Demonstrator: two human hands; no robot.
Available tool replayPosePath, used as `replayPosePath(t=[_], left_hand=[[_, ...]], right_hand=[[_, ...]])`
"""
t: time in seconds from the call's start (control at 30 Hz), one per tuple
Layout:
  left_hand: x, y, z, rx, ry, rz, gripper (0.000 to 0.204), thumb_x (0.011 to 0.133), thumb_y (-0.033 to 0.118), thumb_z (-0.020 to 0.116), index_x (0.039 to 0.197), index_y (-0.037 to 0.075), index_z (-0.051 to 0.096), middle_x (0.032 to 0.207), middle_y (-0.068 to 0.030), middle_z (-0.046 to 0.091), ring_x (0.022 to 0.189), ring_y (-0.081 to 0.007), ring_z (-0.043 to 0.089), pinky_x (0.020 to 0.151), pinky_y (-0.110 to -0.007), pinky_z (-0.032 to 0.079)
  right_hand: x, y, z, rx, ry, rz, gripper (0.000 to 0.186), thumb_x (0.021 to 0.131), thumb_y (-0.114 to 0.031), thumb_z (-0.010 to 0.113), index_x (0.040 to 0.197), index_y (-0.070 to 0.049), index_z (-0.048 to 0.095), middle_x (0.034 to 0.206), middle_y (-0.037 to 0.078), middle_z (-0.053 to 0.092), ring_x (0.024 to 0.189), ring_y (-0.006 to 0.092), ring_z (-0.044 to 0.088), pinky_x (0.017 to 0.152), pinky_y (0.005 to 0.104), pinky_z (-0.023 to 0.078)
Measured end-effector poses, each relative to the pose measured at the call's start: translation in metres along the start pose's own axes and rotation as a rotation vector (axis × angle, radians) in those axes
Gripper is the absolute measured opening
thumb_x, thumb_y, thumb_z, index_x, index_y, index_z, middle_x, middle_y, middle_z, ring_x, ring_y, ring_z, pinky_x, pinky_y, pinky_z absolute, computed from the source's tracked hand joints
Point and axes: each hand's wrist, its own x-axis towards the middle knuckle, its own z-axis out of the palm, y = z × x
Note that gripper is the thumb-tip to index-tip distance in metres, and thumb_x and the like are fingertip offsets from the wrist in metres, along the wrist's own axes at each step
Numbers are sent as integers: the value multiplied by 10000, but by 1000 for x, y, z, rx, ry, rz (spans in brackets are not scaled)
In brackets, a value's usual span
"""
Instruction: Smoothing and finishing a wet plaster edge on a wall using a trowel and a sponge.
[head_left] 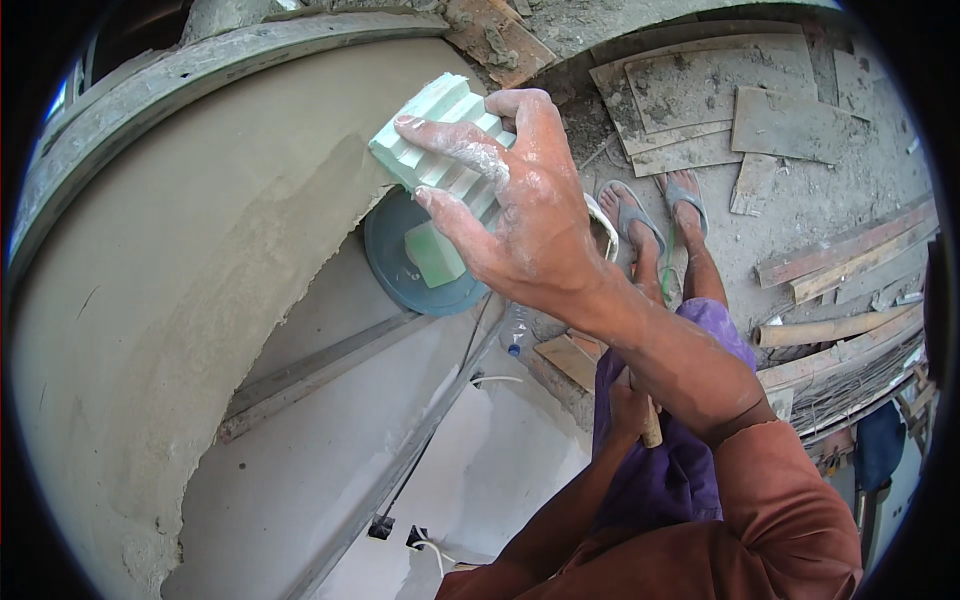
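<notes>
My right hand [530,200] is raised and closed around a pale green ridged foam block [440,110], with white plaster smeared on its fingers. The block overlaps the upper edge of a grey plastered wall [190,240]; I cannot tell if it touches. Low by my purple shorts, my left hand [630,408] grips a tool by its wooden handle [652,428]; the rest of the tool is hidden. Below the block stands a blue-grey tub [378,262], partly covered by my right hand. A second green foam piece [433,252] lies in the tub.
A bottle with a blue cap [515,332] is near the tub. Dusty boards [790,125] lie beyond my sandalled feet [635,215]. Planks [850,250] and a bamboo pole [830,328] are at the right. Loose wires [430,545] stick out of wall boxes.
</notes>
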Motion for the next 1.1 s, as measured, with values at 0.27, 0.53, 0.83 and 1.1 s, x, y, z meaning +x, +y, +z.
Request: replayPosePath(t=[0.27, 0.53, 0.83, 1.1], left_hand=[[0, -3, -3, -310, -89, -225, 314, 1015, 314, 534, 936, 13, 580, 677, -58, 604, 479, -124, 552, 435, -287, 442], [-2, -2, 2, 42, 5, 163, 431, 1015, 380, 521, 994, -41, 611, 717, -89, 645, 588, -171, 629, 508, -313, 475], [-4, -37, -5, 291, 29, 268, 516, 979, 469, 564, 1051, -41, 593, 711, -75, 635, 641, -198, 641, 548, -335, 499], [-6, -11, 9, -338, -126, -464, 382, 994, 314, 578, 1043, -64, 605, 733, -81, 639, 649, -160, 628, 557, -309, 487]], right_hand=[[0, -5, -7, 46, -51, 115, 454, 790, -108, 733, 1240, -122, 679, 1037, 151, 495, 1001, 292, 529, 890, 369, 448], [-2, -5, 1, 44, -1, 131, 432, 775, -154, 737, 1202, -119, 683, 1014, 199, 487, 977, 339, 475, 866, 427, 419], [5, -44, -16, 124, -95, 88, 487, 776, -127, 747, 1257, -143, 668, 1078, 184, 492, 961, 300, 531, 871, 369, 445], [15, 20, -1, -145, -2, 148, 456, 797, -132, 744, 1246, -107, 664, 1048, 154, 526, 945, 278, 538, 852, 367, 450]])
